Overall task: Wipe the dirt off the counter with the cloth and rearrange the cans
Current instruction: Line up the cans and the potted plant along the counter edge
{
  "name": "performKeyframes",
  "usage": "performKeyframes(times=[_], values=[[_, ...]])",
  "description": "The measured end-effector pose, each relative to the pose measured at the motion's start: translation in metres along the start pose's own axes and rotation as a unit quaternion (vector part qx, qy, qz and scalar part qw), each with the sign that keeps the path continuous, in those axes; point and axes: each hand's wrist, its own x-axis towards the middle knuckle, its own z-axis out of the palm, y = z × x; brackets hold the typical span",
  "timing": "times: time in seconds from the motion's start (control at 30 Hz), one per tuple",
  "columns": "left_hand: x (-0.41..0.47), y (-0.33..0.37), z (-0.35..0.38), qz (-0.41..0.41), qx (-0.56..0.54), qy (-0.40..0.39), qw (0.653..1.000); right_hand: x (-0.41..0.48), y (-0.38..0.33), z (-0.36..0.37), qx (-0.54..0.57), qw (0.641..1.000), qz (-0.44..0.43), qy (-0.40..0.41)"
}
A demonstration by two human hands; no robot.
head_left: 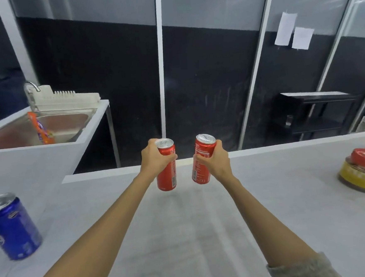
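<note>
1. Counter (267, 197) is spanning the whole foreground, white, with both forearms reaching out over it.
2. Sink (72, 122) is sitting in a separate white unit at far left, beyond the counter. A white dish rack (66, 99) is standing behind it and an orange packet (41, 131) is lying inside.
3. Black shelf (313, 107) is standing against the back wall at right.
4. Blue can (13, 228) is standing on the counter at the near left, well apart from both hands.
5. Jar (361, 173) with a red lid and yellow label is sitting at the counter's right edge, blurred.
6. Left hand (155, 157) is wrapping around the upper half of the left red can (166, 172).
7. Right hand (216, 159) is gripping the right red can (200, 165) around its middle.
8. Both red cans are hanging over the counter's middle near its far edge, side by side and not touching. The left one is upright; the right one is tilting, top to the right.
</note>
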Motion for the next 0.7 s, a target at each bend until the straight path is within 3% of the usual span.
performKeyframes(times=[0.27,0.7], values=[[0.052,-0.029,0.059,-0.016,0.031,0.014,0.999,0.061,0.047,0.035,-0.008,0.999,0.021,-0.04],[0.08,-0.039,0.084,-0.032,0.011,0.049,0.998,0.095,0.063,0.037,-0.001,0.997,0.012,-0.071]])
